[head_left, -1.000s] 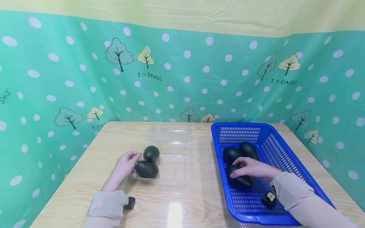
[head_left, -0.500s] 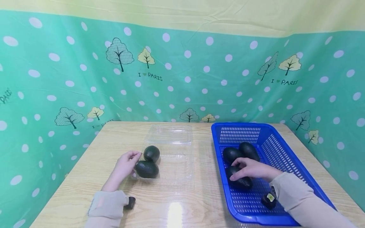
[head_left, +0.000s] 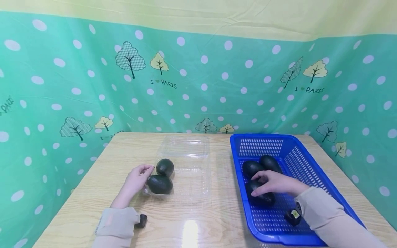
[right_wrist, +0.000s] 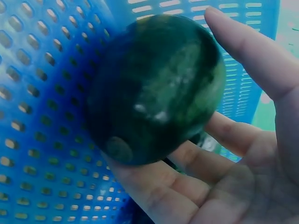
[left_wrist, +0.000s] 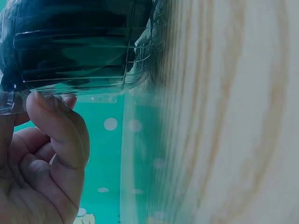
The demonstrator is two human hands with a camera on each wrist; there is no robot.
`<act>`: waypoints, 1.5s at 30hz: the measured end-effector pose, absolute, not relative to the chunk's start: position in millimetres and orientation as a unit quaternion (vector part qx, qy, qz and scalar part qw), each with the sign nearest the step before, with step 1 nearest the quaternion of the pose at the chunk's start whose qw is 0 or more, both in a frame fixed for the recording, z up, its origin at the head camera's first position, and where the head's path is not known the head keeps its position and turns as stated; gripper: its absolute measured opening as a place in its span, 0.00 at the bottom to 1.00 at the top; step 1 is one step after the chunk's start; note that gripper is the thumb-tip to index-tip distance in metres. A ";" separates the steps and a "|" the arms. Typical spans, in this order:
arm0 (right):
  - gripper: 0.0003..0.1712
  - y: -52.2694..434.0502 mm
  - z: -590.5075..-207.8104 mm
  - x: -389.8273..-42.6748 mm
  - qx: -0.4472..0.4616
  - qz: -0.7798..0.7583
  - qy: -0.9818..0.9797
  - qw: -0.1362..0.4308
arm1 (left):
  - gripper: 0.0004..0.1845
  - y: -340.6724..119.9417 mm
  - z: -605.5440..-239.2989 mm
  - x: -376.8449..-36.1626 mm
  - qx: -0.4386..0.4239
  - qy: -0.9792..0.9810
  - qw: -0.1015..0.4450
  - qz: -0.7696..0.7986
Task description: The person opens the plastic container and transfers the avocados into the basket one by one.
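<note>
A clear plastic clamshell container (head_left: 190,181) lies opened out on the table, its lid (head_left: 185,146) towards the back. Two dark avocados, an upper one (head_left: 165,167) and a lower one (head_left: 160,185), sit at its left side. My left hand (head_left: 136,179) pinches the container's left rim; the left wrist view shows thumb and finger at the plastic wall (left_wrist: 79,86). Over in the blue basket (head_left: 240,206), my right hand (head_left: 274,182) holds a dark green avocado (right_wrist: 156,88), fingers along one side and thumb along the other. Two more avocados, one nearer (head_left: 251,168) and one farther (head_left: 270,163), lie behind it.
The basket stands on the right of the wooden table (head_left: 217,220), its slotted walls rising around my right hand. A polka-dot curtain (head_left: 198,86) hangs behind the table and along both sides. Each wrist wears a small dark camera.
Almost nothing differs. My right hand has shifted only slightly at the avocado in the basket, and my left hand keeps its place on the container's rim.
</note>
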State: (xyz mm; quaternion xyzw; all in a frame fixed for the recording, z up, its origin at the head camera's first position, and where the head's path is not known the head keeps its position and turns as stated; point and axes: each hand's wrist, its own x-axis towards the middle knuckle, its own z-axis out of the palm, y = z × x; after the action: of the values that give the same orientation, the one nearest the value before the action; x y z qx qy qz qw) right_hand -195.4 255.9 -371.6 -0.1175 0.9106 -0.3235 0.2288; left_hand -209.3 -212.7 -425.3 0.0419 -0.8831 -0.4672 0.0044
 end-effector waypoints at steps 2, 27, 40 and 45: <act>0.34 255.6 -368.6 -195.3 -0.121 -0.320 0.912 0.224 | 0.22 -212.7 -425.4 -209.1 0.041 -0.883 0.004 -0.468; 0.25 223.8 -336.4 -214.4 -0.106 -0.410 0.896 0.131 | 0.22 -214.9 -427.0 -209.0 0.036 -0.886 0.008 -0.462; 0.26 201.9 -324.6 -224.9 -0.115 -0.490 0.860 0.078 | 0.21 -214.4 -426.2 -209.2 0.034 -0.889 0.011 -0.456; 0.25 193.6 -322.5 -228.0 -0.118 -0.516 0.844 0.084 | 0.23 -213.9 -425.0 -209.6 0.030 -0.889 0.008 -0.457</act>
State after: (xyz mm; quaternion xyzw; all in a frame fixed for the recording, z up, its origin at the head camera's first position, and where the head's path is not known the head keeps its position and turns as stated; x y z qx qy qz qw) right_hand -228.0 193.6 -322.5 -0.1178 0.8442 -0.5162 0.0841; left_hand -209.6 -213.9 -425.0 0.0302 -0.8889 -0.4570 0.0081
